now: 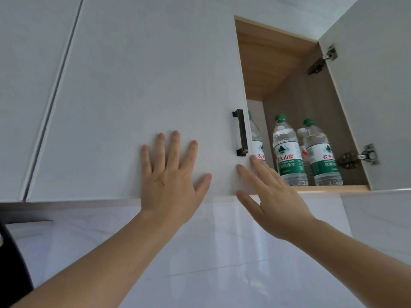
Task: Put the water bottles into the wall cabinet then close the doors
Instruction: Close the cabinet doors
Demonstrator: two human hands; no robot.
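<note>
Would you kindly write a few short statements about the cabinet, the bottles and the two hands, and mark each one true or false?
1. The left hand lies flat on the left door. True.
2. The right door is closed. False: it stands swung open, hinges showing.
3. Water bottles stand upright on the cabinet shelf. True.
4. The right hand grips the dark handle. False: its fingers are straight, at the door's edge below the handle.
5. The bottle caps are red. False: they are green.
</note>
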